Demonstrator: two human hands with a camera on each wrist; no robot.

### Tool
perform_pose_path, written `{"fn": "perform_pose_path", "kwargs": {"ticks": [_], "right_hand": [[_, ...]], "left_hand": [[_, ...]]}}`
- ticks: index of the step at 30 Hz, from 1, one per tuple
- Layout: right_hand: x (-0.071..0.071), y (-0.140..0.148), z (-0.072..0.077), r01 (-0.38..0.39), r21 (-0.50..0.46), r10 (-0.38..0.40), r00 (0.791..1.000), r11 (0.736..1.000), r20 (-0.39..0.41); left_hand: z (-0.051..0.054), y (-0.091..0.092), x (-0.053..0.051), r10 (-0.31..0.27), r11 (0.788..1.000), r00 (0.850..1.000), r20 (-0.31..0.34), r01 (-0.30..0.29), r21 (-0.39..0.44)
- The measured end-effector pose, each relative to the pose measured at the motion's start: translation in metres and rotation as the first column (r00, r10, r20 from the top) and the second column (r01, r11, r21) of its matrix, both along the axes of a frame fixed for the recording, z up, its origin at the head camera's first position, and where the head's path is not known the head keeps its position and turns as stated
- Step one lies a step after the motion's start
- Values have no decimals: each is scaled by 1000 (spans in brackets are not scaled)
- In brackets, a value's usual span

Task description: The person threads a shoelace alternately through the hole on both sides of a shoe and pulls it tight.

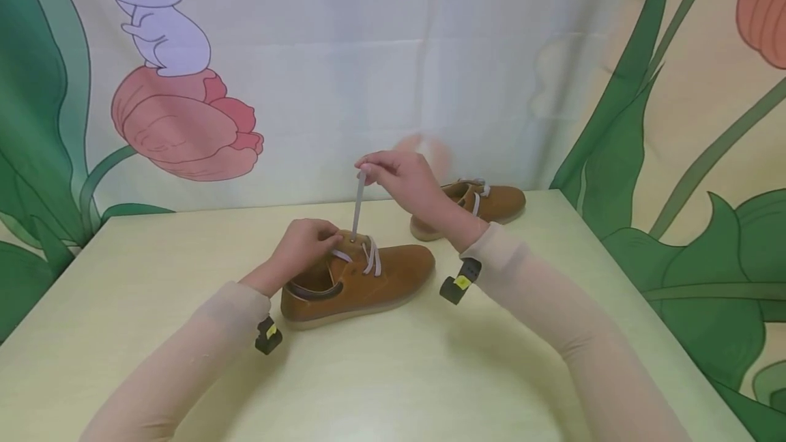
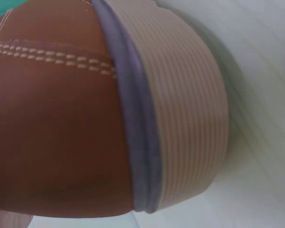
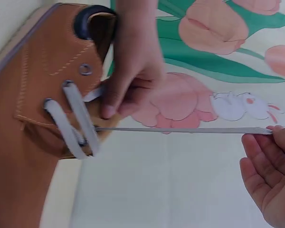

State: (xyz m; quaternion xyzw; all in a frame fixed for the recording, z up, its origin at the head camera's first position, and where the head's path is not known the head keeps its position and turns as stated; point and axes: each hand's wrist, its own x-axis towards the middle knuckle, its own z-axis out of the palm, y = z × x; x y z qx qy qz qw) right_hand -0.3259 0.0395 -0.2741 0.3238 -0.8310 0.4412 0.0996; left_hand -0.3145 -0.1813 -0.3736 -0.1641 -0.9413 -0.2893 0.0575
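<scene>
A brown lace-up shoe (image 1: 393, 275) stands on the table, toe to the right. Its upper edge, near the lace holes, is pinched between the thumb and fingers of my left hand (image 1: 305, 245); I cannot tell whether that is the tongue or the eyelet flap. Above the shoe, my right hand (image 1: 406, 179) pinches the end of a grey shoelace (image 1: 358, 207). The lace runs straight and taut from an eyelet up to the fingertips. In the right wrist view, lace loops (image 3: 78, 114) cross other eyelets. Only the shoe's heel (image 2: 57, 133) fills the left wrist view.
A second brown shoe (image 1: 505, 204), laced, stands behind at the right, partly hidden by my right forearm. The pale yellow table (image 1: 381, 387) ends at a printed curtain (image 1: 344, 87) with flowers and a white animal. Each wrist wears a small black camera.
</scene>
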Motion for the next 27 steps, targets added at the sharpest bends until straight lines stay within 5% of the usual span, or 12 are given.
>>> {"fn": "perform_pose_path", "kwargs": {"ticks": [9,19,27], "right_hand": [[9,0,3,-32,-18,33,998,999,63],[29,1,-3,-54,-18,56,992,998,115],[44,3,-12,-93,-66,100,987,993,125]], "left_hand": [[0,-3,2,-2,1000,1000,25,3,-14],[30,-16,37,-24,998,999,-42,22,-53],[35,-27,56,-50,995,999,-8,49,-87]]}}
